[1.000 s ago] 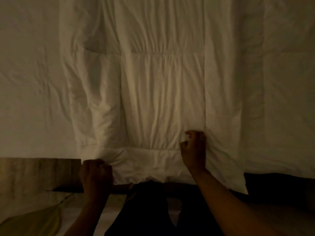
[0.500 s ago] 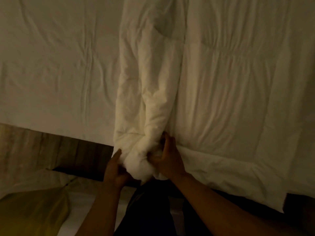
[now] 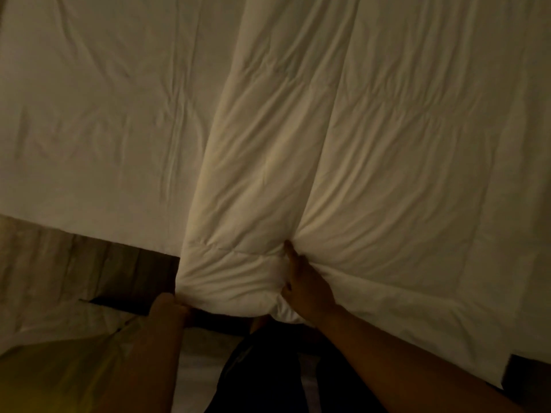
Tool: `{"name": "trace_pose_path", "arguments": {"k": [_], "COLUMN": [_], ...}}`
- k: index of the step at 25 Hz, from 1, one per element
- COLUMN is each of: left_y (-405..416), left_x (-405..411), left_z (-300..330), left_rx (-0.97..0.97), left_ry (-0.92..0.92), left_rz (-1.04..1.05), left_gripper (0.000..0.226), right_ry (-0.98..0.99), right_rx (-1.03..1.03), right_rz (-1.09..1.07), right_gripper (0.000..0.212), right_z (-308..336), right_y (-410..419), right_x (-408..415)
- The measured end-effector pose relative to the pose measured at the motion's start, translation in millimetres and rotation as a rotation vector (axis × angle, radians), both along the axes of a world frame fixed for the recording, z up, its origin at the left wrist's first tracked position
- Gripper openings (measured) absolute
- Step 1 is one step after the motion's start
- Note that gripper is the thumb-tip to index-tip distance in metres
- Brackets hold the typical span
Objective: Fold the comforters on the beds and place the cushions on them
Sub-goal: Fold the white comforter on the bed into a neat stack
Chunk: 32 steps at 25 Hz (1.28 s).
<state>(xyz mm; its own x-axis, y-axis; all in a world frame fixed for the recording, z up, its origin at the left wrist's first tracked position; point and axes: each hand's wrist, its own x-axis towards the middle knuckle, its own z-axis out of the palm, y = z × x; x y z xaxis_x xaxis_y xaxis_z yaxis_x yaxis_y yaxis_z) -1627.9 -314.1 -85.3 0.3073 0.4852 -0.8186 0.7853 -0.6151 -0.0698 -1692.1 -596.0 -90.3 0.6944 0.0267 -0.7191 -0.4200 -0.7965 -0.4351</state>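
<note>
A white quilted comforter [image 3: 372, 144] lies on the bed, covering its right part, with its left side folded over into a thick roll running away from me. My left hand [image 3: 167, 308] grips the near left corner of that fold at the bed's edge. My right hand [image 3: 304, 287] pinches the comforter's near hem a little to the right, fingers dug into the fabric. The light is dim. No cushion shows in view.
The bare white sheet of the bed [image 3: 89, 129] fills the upper left. A wooden bed frame edge [image 3: 134, 275] runs along the near side. A yellow-green cloth [image 3: 59, 377] lies at lower left beside my dark trousers [image 3: 262, 368].
My hands came together at the comforter's near left corner, then spread apart again along the hem. The folded left side now lies flatter and wider. The view shifted left.
</note>
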Motion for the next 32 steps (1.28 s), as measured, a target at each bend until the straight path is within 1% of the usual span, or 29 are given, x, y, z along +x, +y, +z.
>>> {"name": "trace_pose_path", "arguments": {"k": [1, 2, 3, 4, 5, 6, 7, 8, 9, 10, 11, 12, 13, 15, 17, 20, 22, 23, 24, 25, 26, 27, 28, 29, 30, 31, 32], "left_y": [-5, -3, -7, -10, -22, -38, -63, -93, -124, -150, -167, -177, -178, -165, -143, -106, -87, -71, -48, -27, -18, -25, -40, -65, -101, -144, -196], "left_x": [8, 13, 22, 30, 38, 43, 51, 59, 64, 65, 67, 71, 71, 63, 37, -18, -46, -56, -68, -73, -70, -63, -54, -40, -22, 4, 33], "left_z": [4, -2, 1, 0, 9, 16, 25, 30, 30, 23, 14, 4, -8, -23, -25, -21, -14, -17, -28, -45, -62, -69, -60, -46, -31, -14, 1], "left_rx": [0.099, 0.201, 0.263, 0.312, 0.291, 0.218, 0.088, -0.005, -0.089, -0.123, -0.141, -0.125, -0.091, -0.020, 0.037, 0.101, 0.096, 0.071, 0.070, 0.100, 0.109, 0.114, 0.094, 0.087, 0.066, 0.012, -0.012], "left_ry": [-0.037, -0.108, -0.193, -0.348, -0.499, -0.632, -0.731, -0.770, -0.740, -0.707, -0.667, -0.632, -0.598, -0.542, -0.505, -0.383, -0.251, -0.156, -0.067, -0.045, -0.022, -0.039, -0.115, -0.240, -0.386, -0.430, -0.529], "left_rz": [-0.164, -0.377, -0.513, -0.613, -0.637, -0.624, -0.666, -0.842, -1.064, -1.255, -1.371, -1.437, -1.454, -1.405, -1.356, -1.264, -1.257, -1.300, -1.441, -1.552, -1.593, -1.617, -1.649, -1.686, -1.707, -1.691, -1.665], "left_gripper": [0.040, 0.036, 0.033, 0.033, 0.040, 0.052, 0.064, 0.072, 0.076, 0.079, 0.079, 0.080, 0.080, 0.081, 0.085, 0.091, 0.093, 0.090, 0.084, 0.077, 0.076, 0.076, 0.071, 0.063, 0.058, 0.061, 0.064], "right_ry": [0.024, 0.036, 0.008, -0.093, -0.253, -0.415, -0.533, -0.580, -0.589, -0.573, -0.547, -0.516, -0.484, -0.440, -0.370, -0.234, -0.171, -0.150, -0.128, -0.114, -0.113, -0.131, -0.165, -0.211, -0.268, -0.327, -0.389], "right_rx": [0.006, 0.022, 0.026, -0.002, -0.069, -0.158, -0.238, -0.284, -0.330, -0.371, -0.417, -0.466, -0.514, -0.600, -0.663, -0.696, -0.693, -0.688, -0.674, -0.650, -0.614, -0.579, -0.554, -0.537, -0.519, -0.496, -0.471], "right_rz": [-0.004, -0.035, -0.075, -0.111, -0.123, -0.115, -0.096, -0.068, -0.049, -0.039, -0.042, -0.054, -0.073, -0.147, -0.279, -0.458, -0.550, -0.586, -0.606, -0.611, -0.619, -0.634, -0.653, -0.674, -0.690, -0.688, -0.658], "right_gripper": [0.095, 0.090, 0.082, 0.071, 0.058, 0.047, 0.043, 0.045, 0.050, 0.055, 0.058, 0.059, 0.059, 0.059, 0.062, 0.067, 0.071, 0.072, 0.073, 0.073, 0.073, 0.072, 0.069, 0.066, 0.061, 0.058, 0.057], "right_z": [0, 1, 4, 7, 9, 9, 10, 11, 12, 11, 6, 0, -7, -21, -30, -31, -29, -29, -27, -23, -18, -13, -8, -1, 5, 9, 13], "right_y": [-1, -2, -1, 0, 0, -3, -8, -15, -24, -36, -49, -64, -81, -115, -150, -182, -192, -193, -195, -199, -203, -207, -212, -219, -228, -238, -248], "right_x": [2, 3, 6, 9, 14, 20, 30, 40, 49, 56, 60, 58, 50, 21, -26, -102, -137, -149, -157, -163, -167, -169, -168, -162, -151, -135, -115]}}
